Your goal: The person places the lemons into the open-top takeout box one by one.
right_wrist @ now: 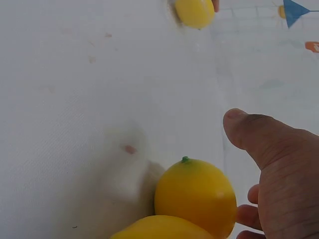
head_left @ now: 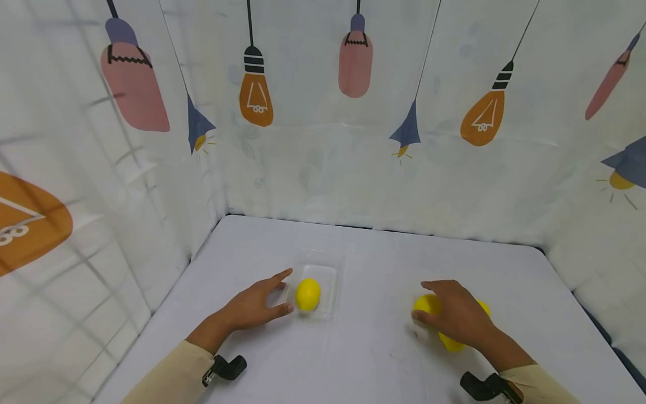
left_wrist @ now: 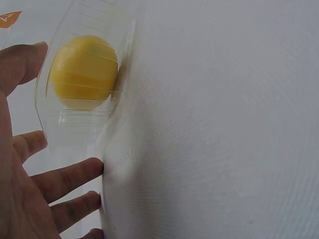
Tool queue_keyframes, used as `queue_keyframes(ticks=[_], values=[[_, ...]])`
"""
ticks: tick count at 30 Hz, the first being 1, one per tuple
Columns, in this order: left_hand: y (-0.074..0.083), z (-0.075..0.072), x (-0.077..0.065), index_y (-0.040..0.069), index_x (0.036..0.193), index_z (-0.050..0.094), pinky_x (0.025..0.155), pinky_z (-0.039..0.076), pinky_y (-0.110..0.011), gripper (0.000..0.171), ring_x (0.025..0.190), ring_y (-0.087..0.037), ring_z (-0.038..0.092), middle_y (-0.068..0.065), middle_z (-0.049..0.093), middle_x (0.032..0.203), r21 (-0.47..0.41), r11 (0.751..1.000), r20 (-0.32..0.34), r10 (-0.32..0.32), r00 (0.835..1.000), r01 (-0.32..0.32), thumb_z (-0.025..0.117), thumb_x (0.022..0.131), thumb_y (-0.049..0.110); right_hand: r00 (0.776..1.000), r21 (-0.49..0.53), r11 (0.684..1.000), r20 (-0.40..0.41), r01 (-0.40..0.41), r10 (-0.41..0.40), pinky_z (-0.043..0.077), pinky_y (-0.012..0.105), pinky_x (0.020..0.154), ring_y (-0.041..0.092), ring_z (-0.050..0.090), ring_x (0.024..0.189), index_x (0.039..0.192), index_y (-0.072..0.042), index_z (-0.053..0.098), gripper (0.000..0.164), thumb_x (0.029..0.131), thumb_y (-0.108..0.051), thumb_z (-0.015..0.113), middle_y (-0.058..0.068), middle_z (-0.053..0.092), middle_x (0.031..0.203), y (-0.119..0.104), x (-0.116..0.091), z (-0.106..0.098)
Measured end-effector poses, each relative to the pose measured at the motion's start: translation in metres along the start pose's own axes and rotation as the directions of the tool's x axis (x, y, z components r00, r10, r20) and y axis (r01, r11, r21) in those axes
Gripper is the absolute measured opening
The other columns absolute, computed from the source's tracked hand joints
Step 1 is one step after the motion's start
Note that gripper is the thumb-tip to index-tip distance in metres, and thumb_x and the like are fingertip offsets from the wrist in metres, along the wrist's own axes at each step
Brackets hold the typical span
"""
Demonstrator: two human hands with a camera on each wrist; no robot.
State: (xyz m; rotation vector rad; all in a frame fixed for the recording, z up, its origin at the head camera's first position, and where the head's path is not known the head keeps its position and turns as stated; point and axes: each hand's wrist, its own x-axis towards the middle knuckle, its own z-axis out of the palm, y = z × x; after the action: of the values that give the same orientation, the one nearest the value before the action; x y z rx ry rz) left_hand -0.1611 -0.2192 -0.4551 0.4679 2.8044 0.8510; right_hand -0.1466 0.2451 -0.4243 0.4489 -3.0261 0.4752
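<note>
A clear plastic tray (head_left: 327, 280) lies on the table, with one round yellow fruit (head_left: 308, 294) inside it. My left hand (head_left: 252, 306) is at the tray's left side, thumb and fingers spread; in the left wrist view, the thumb (left_wrist: 30, 64) is beside the tray's edge, and whether it touches is unclear. Over a group of yellow fruits hovers my right hand (head_left: 456, 314), partly hiding them. A lemon-like fruit (right_wrist: 194, 199) with a green stem nub sits by its fingers, the thumb standing apart from it. Another yellow fruit (right_wrist: 162, 229) lies in front.
The white table (head_left: 373, 348) stretches between the two hands. A white curtain (head_left: 313, 163) printed with lamps hangs behind the table and along its sides. Small dark specks show on the cloth near the right hand.
</note>
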Motion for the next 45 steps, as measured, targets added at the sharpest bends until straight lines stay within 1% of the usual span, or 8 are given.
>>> queue_keyframes(ticks=[3, 11, 18, 24, 31, 36, 39, 45], values=[[0.0, 0.0, -0.001, 0.033, 0.163, 0.029, 0.112, 0.032, -0.066, 0.089, 0.144, -0.033, 0.041, -0.002, 0.06, 0.143, 0.0, 1.0, -0.001, -0.002, 1.0, 0.002, 0.066, 0.09, 0.067, 1.0, -0.009, 1.0, 0.0, -0.005, 0.005, 0.043, 0.063, 0.103, 0.042, 0.053, 0.125, 0.137, -0.006, 0.063, 0.077, 0.083, -0.06, 0.078, 0.016, 0.064, 0.132, 0.002, -0.002, 0.0], [-0.001, -0.001, -0.001, 0.031, 0.163, 0.029, 0.111, 0.031, -0.067, 0.088, 0.143, -0.035, 0.041, -0.003, 0.06, 0.143, 0.0, 1.0, -0.005, 0.002, 1.0, -0.002, 0.066, 0.091, 0.066, 0.998, -0.036, 0.998, 0.039, -0.051, 0.053, 0.046, 0.062, 0.098, 0.043, 0.057, 0.12, 0.136, -0.004, 0.064, 0.081, 0.081, -0.062, 0.079, 0.017, 0.065, 0.13, 0.006, -0.004, -0.001], [-0.001, 0.0, -0.003, 0.033, 0.163, 0.029, 0.112, 0.032, -0.066, 0.088, 0.143, -0.033, 0.041, -0.001, 0.06, 0.143, -0.007, 1.0, -0.003, -0.018, 1.0, 0.018, 0.067, 0.09, 0.065, 0.997, -0.053, 0.997, 0.045, -0.054, 0.056, 0.049, 0.06, 0.093, 0.042, 0.06, 0.115, 0.132, -0.002, 0.065, 0.081, 0.08, -0.061, 0.08, 0.017, 0.067, 0.127, 0.008, -0.006, 0.001], [-0.001, 0.0, -0.002, 0.035, 0.163, 0.027, 0.112, 0.031, -0.066, 0.088, 0.144, -0.033, 0.04, -0.003, 0.06, 0.144, -0.013, 1.0, 0.002, 0.001, 1.0, -0.001, 0.066, 0.091, 0.066, 0.997, -0.05, 0.997, 0.047, -0.056, 0.058, 0.051, 0.058, 0.088, 0.041, 0.062, 0.11, 0.13, 0.001, 0.066, 0.083, 0.079, -0.063, 0.08, 0.018, 0.068, 0.124, 0.01, -0.007, 0.002], [-0.002, 0.0, -0.002, 0.034, 0.163, 0.028, 0.112, 0.031, -0.065, 0.088, 0.144, -0.034, 0.04, -0.003, 0.06, 0.143, -0.024, 1.0, 0.001, 0.004, 1.0, -0.004, 0.066, 0.09, 0.067, 0.999, -0.045, 0.998, 0.035, -0.036, 0.038, 0.05, 0.059, 0.091, 0.041, 0.061, 0.115, 0.134, -0.005, 0.066, 0.077, 0.08, -0.058, 0.082, 0.015, 0.068, 0.127, 0.011, -0.005, 0.006], [-0.003, 0.0, -0.002, 0.036, 0.163, 0.028, 0.113, 0.031, -0.065, 0.087, 0.144, -0.033, 0.04, -0.002, 0.06, 0.143, -0.033, 0.999, 0.005, -0.001, 1.0, 0.001, 0.067, 0.09, 0.065, 0.999, -0.045, 0.999, 0.044, -0.027, 0.029, 0.053, 0.057, 0.084, 0.041, 0.062, 0.109, 0.137, -0.011, 0.066, 0.076, 0.079, -0.059, 0.082, 0.014, 0.07, 0.123, 0.011, -0.004, 0.008], [-0.003, 0.0, -0.002, 0.036, 0.163, 0.028, 0.113, 0.031, -0.065, 0.087, 0.144, -0.033, 0.04, -0.001, 0.06, 0.143, -0.031, 1.0, 0.003, 0.002, 1.0, -0.002, 0.067, 0.091, 0.065, 0.998, -0.042, 0.999, 0.056, -0.022, 0.025, 0.054, 0.055, 0.081, 0.041, 0.062, 0.107, 0.138, -0.01, 0.065, 0.078, 0.079, -0.059, 0.082, 0.015, 0.07, 0.122, 0.011, -0.004, 0.008], [-0.003, 0.0, -0.003, 0.034, 0.163, 0.028, 0.113, 0.031, -0.064, 0.087, 0.144, -0.032, 0.04, -0.001, 0.06, 0.143, -0.024, 1.0, 0.002, -0.003, 1.0, 0.003, 0.067, 0.091, 0.063, 0.996, -0.038, 0.998, 0.07, -0.046, 0.048, 0.053, 0.056, 0.085, 0.04, 0.062, 0.11, 0.138, -0.008, 0.064, 0.079, 0.078, -0.055, 0.085, 0.017, 0.068, 0.126, 0.008, -0.001, 0.008]])
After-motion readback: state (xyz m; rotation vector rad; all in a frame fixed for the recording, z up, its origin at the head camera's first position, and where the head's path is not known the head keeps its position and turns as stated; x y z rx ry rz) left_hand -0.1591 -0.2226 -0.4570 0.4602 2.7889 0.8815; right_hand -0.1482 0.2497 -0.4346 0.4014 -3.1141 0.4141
